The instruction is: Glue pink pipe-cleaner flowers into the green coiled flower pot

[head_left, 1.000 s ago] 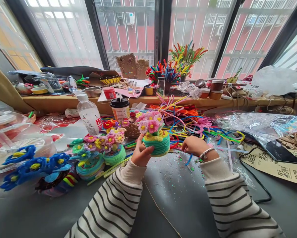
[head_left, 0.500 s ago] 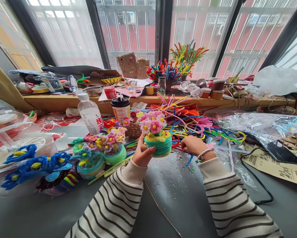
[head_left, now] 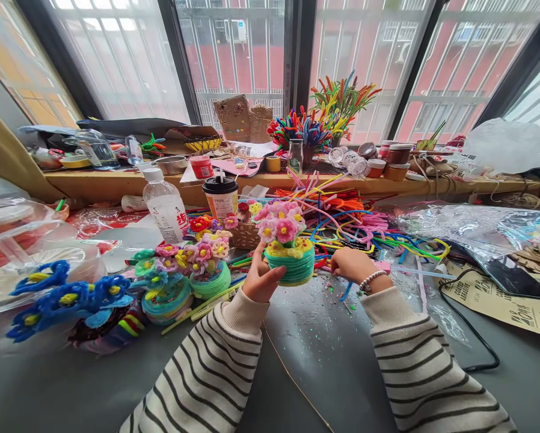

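My left hand (head_left: 261, 278) is closed around the left side of a small pipe-cleaner flower pot (head_left: 292, 267), holding it upright above the grey table. The pot has turquoise coiled sides, a yellow top and a bunch of pink flowers (head_left: 282, 225) with yellow centres. To its right, apart from it, my right hand (head_left: 353, 266) is closed with fingers curled down; whatever they hold, if anything, is hidden. Glitter and small scraps lie on the table below. Left of my left hand stand two similar turquoise pots, one of them (head_left: 210, 281) with pale pink flowers, and a tipped dark pot with blue flowers (head_left: 67, 300).
Behind my hands lies a heap of pipe cleaners (head_left: 342, 210). A water bottle (head_left: 165, 207) and a lidded paper cup (head_left: 221, 198) stand at the back left. On the right are a phone (head_left: 504, 270), a black cable (head_left: 477, 337), sandpaper (head_left: 490, 300) and plastic wrapping (head_left: 468, 225).
The view has shifted very slightly, so most things sit a little further right. Both hands keep nearly the same pose, with the flower pot still in my left hand.
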`<state>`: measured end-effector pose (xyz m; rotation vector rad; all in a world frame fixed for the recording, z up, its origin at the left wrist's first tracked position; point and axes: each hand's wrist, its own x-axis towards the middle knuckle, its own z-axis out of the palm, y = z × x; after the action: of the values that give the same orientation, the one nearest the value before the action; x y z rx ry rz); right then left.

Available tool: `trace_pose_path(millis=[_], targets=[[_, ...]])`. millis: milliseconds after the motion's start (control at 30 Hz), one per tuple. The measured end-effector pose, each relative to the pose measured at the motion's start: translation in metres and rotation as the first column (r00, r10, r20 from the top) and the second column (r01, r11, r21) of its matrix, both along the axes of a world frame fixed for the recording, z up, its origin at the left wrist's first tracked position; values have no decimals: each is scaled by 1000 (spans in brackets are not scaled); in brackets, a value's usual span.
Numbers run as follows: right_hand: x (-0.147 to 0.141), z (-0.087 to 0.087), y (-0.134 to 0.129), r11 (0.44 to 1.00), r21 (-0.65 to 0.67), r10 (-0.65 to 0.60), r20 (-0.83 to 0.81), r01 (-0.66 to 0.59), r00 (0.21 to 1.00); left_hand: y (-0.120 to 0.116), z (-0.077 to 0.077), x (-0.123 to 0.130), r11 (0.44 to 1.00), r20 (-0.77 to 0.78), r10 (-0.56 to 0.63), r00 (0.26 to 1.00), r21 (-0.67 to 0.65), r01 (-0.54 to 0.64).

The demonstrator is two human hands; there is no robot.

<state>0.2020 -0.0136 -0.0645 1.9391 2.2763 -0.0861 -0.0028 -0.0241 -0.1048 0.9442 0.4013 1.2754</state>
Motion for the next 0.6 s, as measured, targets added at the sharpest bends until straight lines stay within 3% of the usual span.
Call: trace_pose_path(millis=[233, 400, 533, 600], targets=[[0, -5, 2, 1000, 2, -15, -48, 15, 999, -4, 5, 0, 1000, -15, -20, 1000, -8, 20], [4, 2, 1, 1000, 10, -6, -194, 8, 981, -2, 1, 2, 1000, -4, 19, 1000, -11, -19], [10, 18, -6, 999, 6, 50, -388, -52, 920, 0, 0, 3, 1000, 7, -7, 1000, 4, 7], [13, 22, -11, 999, -27, 19, -593, -43, 805, 2, 0, 2, 999, 15, -47, 999, 9, 47]])
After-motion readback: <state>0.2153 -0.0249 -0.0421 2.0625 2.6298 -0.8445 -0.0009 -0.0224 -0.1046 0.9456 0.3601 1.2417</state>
